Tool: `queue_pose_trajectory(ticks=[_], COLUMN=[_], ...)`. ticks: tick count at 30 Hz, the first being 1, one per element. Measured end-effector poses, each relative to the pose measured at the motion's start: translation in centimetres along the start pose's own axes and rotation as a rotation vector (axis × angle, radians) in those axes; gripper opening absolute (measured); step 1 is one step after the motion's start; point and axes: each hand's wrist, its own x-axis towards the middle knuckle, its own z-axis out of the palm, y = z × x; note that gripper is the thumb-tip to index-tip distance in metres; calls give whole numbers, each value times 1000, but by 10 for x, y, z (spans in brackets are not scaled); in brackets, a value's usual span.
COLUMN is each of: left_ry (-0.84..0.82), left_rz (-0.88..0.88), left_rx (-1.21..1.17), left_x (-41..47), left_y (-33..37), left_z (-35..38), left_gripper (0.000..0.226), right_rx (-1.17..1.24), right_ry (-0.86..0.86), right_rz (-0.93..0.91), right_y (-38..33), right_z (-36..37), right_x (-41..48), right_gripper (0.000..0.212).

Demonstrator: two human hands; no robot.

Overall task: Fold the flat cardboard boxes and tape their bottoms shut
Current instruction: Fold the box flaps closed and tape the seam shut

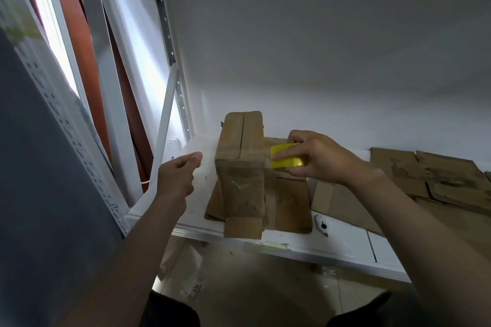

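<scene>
Right hand [321, 156] gripping tape roll [288, 160], beside box [240, 164]

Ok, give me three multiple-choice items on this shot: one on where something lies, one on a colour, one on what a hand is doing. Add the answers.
1. Where does the flat cardboard lie relative to the folded box?
A. To its left
B. To its right, on the shelf
C. On top of it

2. What colour is the tape roll?
A. Blue
B. Red
C. Yellow

3. What is the right hand doing?
A. Gripping the tape roll
B. Resting flat on the shelf
C. Lifting a cardboard sheet

Answers:
1 B, the flat sheets lie spread on the shelf to the right of the standing box.
2 C, the roll shows bright yellow between the fingers.
3 A, fingers and thumb curl round the roll beside the box.
</scene>
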Motion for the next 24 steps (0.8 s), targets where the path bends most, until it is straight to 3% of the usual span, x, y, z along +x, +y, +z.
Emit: queue_pose_trajectory(ticks=[10, 16, 21, 24], left_ry=[-67, -212, -151, -151], left_rz=[-124, -161, -21, 174], left_rx=[-28, -73, -29, 185], left_x=[35, 47, 57, 68], left_y=[-27, -38, -55, -55], left_z=[15, 42, 56, 58], left_gripper=[32, 21, 9, 13], right_rx=[60, 166, 235, 225], right_ry=[-24, 33, 106, 132], right_rz=[32, 105, 127, 126], right_y=[25, 47, 51, 52], right_z=[38, 55, 70, 76], right_x=[19, 15, 17, 24], right_gripper=[36, 40, 39, 36])
